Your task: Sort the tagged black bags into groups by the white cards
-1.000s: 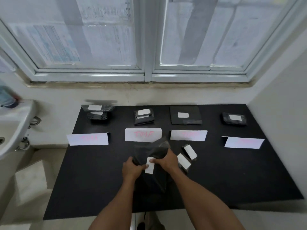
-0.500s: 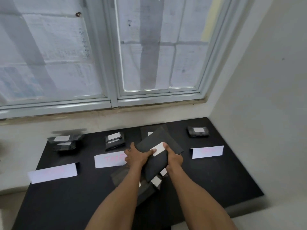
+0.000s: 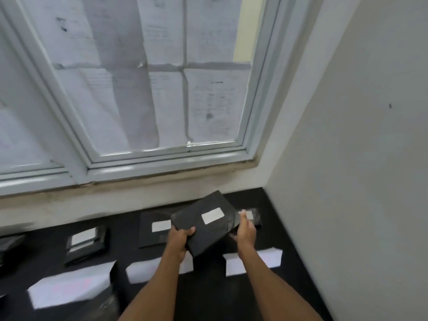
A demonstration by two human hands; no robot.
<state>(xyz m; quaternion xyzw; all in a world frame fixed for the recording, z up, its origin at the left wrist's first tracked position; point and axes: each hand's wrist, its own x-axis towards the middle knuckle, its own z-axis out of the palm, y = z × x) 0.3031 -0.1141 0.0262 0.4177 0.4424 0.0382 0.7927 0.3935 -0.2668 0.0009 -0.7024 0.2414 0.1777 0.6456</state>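
Both hands hold a flat black bag [image 3: 203, 230] with a white tag above the far right part of the black table [image 3: 208, 297]. My left hand [image 3: 179, 237] grips its near left edge and my right hand [image 3: 245, 230] its right edge. Behind it lie a flat tagged bag [image 3: 154, 230] and, partly hidden by my right hand, a small tagged bag [image 3: 254, 216]. A stack of tagged bags [image 3: 86, 244] lies further left. White cards lie in a row: one [image 3: 69, 288] at the left, one [image 3: 143, 269] in the middle, one [image 3: 271, 258] at the right.
A white wall [image 3: 359, 181] bounds the table on the right. A window [image 3: 150, 89] with papers behind the glass rises over the sill at the back. Another black bag [image 3: 9, 246] shows at the left edge.
My hands have carried the bag up and to the right, away from the table's middle toward the far right group. The view has swung up and right.
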